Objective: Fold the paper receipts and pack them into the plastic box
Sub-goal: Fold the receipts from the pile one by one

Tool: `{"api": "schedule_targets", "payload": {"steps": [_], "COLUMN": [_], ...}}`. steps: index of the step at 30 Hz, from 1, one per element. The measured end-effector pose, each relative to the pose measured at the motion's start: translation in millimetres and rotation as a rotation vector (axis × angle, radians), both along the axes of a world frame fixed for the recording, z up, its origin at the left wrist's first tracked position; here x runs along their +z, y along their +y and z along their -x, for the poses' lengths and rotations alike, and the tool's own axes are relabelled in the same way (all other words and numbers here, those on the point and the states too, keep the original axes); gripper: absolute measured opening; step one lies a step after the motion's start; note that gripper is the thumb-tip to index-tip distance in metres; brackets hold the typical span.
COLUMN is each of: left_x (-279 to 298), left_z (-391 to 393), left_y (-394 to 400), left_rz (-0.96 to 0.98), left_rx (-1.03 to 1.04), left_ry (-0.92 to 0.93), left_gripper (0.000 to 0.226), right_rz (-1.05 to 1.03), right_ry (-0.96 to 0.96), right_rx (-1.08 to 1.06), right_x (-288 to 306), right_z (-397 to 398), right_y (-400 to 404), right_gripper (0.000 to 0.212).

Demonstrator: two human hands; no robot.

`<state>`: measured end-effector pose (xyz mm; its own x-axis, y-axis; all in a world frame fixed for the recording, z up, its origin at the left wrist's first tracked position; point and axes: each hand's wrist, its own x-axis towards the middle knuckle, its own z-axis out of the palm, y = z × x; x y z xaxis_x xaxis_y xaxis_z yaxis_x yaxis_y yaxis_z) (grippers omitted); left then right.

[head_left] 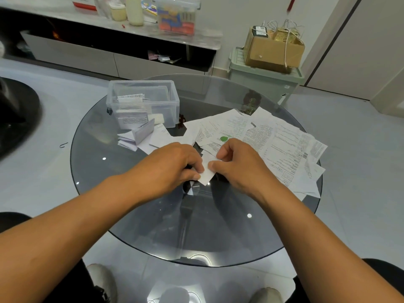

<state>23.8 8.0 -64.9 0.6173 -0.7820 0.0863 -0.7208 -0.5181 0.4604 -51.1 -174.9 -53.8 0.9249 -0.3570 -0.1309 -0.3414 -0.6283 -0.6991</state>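
A small white receipt (207, 171) lies at the middle of the round glass table (153, 226). My left hand (175, 165) pinches its left edge with curled fingers, and my right hand (236, 162) pinches its right edge. A loose heap of unfolded receipts (279, 145) spreads to the right of my hands. Several folded receipts (135, 136) are stacked at the left, in front of the clear plastic box (143, 101). The box stands open at the table's far left and holds folded papers.
A pale green bin (262, 79) with a cardboard box (273, 49) on top stands behind the table at the right. A low white cabinet (109, 60) runs along the back wall. My knees and shoes show under the table's near edge.
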Motion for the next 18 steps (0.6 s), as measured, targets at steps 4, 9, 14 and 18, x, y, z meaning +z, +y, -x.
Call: {"api": "schedule_targets", "payload": {"steps": [4, 9, 14, 18], "left_x": [6, 26, 12, 5], "left_z": [0, -21, -23, -24], "left_y": [4, 22, 21, 10], "left_rz": [0.052, 0.150, -0.126, -0.209], "left_rx": [0.080, 0.470, 0.420, 0.417], "left_ry": [-0.028, -0.247, -0.239, -0.365], "left_gripper": [0.019, 0.059, 0.071, 0.066], "right_rz": [-0.056, -0.018, -0.058, -0.064], "right_ry": [-0.062, -0.224, -0.242, -0.243], "right_rx": [-0.008, -0.100, -0.135, -0.143], "right_x": [3, 11, 8, 5], "right_z": [1, -1, -1, -2], "right_y": [5, 0, 3, 5], "right_gripper": [0.035, 0.007, 0.019, 0.019]}}
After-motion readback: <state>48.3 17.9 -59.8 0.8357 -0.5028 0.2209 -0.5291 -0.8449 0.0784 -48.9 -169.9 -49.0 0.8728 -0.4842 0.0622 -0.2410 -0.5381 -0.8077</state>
